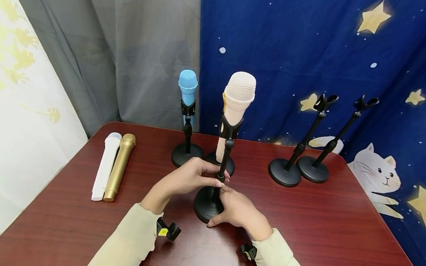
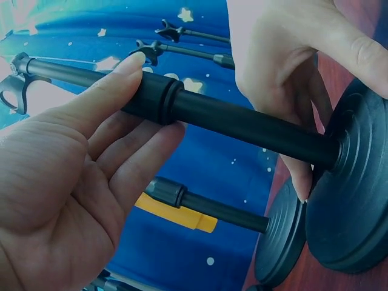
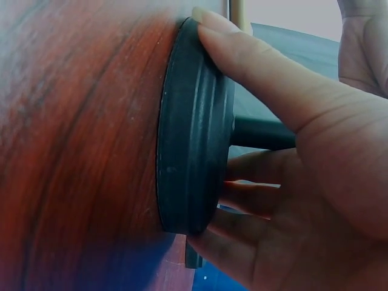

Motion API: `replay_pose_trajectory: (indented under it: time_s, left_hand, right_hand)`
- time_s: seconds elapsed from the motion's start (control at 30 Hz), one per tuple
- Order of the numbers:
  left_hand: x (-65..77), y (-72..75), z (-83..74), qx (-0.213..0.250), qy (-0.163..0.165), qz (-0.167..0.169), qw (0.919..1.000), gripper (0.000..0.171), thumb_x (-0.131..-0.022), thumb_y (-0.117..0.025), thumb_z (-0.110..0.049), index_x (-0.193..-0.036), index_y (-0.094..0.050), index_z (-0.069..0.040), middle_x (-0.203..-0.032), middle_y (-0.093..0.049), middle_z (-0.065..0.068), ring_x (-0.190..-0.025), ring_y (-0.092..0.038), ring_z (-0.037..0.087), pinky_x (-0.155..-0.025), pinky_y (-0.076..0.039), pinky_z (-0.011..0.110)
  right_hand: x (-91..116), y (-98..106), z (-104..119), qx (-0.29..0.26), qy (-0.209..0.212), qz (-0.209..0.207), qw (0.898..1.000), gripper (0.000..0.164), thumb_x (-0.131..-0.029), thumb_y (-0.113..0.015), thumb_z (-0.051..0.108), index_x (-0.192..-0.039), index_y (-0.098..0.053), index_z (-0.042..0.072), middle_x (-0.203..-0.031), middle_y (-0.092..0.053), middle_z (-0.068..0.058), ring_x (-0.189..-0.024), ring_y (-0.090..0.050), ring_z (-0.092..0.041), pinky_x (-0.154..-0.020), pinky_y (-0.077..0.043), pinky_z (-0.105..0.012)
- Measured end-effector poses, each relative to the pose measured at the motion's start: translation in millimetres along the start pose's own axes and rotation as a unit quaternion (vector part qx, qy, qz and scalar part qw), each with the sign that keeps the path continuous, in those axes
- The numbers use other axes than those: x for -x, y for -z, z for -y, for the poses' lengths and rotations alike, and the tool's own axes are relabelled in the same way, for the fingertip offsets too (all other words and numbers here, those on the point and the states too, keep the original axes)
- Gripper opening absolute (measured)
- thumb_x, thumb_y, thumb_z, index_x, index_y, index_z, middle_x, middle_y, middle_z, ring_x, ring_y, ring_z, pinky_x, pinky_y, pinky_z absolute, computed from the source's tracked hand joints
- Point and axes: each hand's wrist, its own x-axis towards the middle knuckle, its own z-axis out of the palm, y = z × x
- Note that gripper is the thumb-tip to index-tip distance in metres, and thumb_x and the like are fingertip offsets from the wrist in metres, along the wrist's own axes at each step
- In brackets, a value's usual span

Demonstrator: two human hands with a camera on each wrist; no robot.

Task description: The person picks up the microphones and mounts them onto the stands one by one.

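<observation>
A cream-white microphone (image 1: pixel 235 106) sits tilted in the clip of the nearest black desk stand (image 1: pixel 205 206), which stands on the table. My left hand (image 1: pixel 186 178) pinches the stand's pole at its thick collar (image 2: pixel 154 97), thumb on one side and fingers on the other. Low down, my right hand (image 1: pixel 240 212) grips the round base (image 3: pixel 194 139), thumb at the near rim and fingers round the far side. Directly behind is another stand (image 2: pixel 282 233) with a yellow microphone (image 2: pixel 176 212), mostly hidden in the head view by the white one.
A blue microphone (image 1: pixel 188 85) rests in a stand (image 1: pixel 187 153) at the back. To the left lie a white microphone (image 1: pixel 106 166) and a gold one (image 1: pixel 120 169), side by side. Two stands with bare clips, one (image 1: pixel 284 172) beside another (image 1: pixel 313 169), occupy the back right. Curtains hang behind the table (image 1: pixel 336 231).
</observation>
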Motion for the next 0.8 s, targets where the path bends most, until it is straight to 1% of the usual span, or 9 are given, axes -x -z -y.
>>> replay_pose_trajectory:
  time_s: [0.17, 0.3, 0.4, 0.5, 0.67, 0.8]
  left_hand:
    - [0.9, -0.7, -1.0, -0.002, -0.005, -0.001, 1.0, 0.022, -0.096, -0.069, -0.015, -0.117, -0.074, -0.015, -0.113, -0.077, 0.003, -0.107, -0.068, 0.004, -0.096, -0.053, 0.022]
    - [1.8, -0.8, -2.8, -0.006, -0.002, -0.006, 1.0, 0.021, -0.096, -0.069, -0.014, -0.117, -0.074, -0.015, -0.113, -0.077, 0.005, -0.105, -0.067, 0.003, -0.095, -0.053, 0.021]
    - [2.3, -1.7, -5.2, -0.009, 0.004, -0.013, 0.9999, 0.021, -0.096, -0.07, -0.015, -0.116, -0.075, -0.015, -0.113, -0.077, 0.005, -0.106, -0.068, 0.004, -0.095, -0.054, 0.021]
    - [2.0, -3.0, -7.8, -0.014, 0.015, -0.022, 0.9995, 0.021, -0.095, -0.071, -0.017, -0.115, -0.076, -0.015, -0.111, -0.078, 0.002, -0.107, -0.068, 0.003, -0.094, -0.054, 0.021]
    - [0.7, -4.3, -11.1, -0.01, 0.049, -0.044, 0.9978, 0.022, -0.09, -0.078, -0.02, -0.112, -0.078, -0.017, -0.107, -0.078, -0.006, -0.104, -0.07, 0.002, -0.09, -0.056, 0.02]
    - [1.1, -4.2, -12.6, 0.008, 0.066, -0.05, 0.9965, 0.025, -0.087, -0.08, -0.019, -0.112, -0.078, -0.014, -0.109, -0.078, -0.002, -0.102, -0.073, 0.007, -0.087, -0.059, 0.022]
  right_hand:
    - [0, 0, 0, -0.001, 0.0, -0.003, 1.0, 0.099, -0.064, -0.093, 0.051, -0.141, -0.055, 0.002, -0.15, -0.053, -0.009, -0.128, -0.061, -0.024, -0.1, -0.052, -0.044]
    - [0, 0, 0, -0.004, -0.001, -0.002, 1.0, 0.1, -0.064, -0.093, 0.051, -0.142, -0.054, 0.003, -0.151, -0.053, -0.009, -0.129, -0.06, -0.024, -0.101, -0.052, -0.044]
    - [0, 0, 0, -0.003, -0.001, -0.001, 1.0, 0.103, -0.064, -0.093, 0.051, -0.145, -0.051, 0.003, -0.153, -0.051, -0.01, -0.13, -0.06, -0.024, -0.101, -0.052, -0.045]
    - [-1, 0, 0, -0.001, -0.004, 0.001, 1.0, 0.105, -0.064, -0.093, 0.051, -0.147, -0.049, 0.002, -0.154, -0.05, -0.01, -0.13, -0.06, -0.024, -0.102, -0.051, -0.045]
    - [0, 0, 1, 0.002, -0.007, 0.003, 1.0, 0.107, -0.064, -0.092, 0.052, -0.148, -0.048, 0.001, -0.153, -0.05, -0.011, -0.131, -0.059, -0.024, -0.102, -0.051, -0.044]
    - [0, 0, 2, 0.006, -0.006, 0.003, 1.0, 0.11, -0.065, -0.092, 0.053, -0.149, -0.046, 0.0, -0.153, -0.05, -0.013, -0.132, -0.059, -0.025, -0.104, -0.051, -0.045]
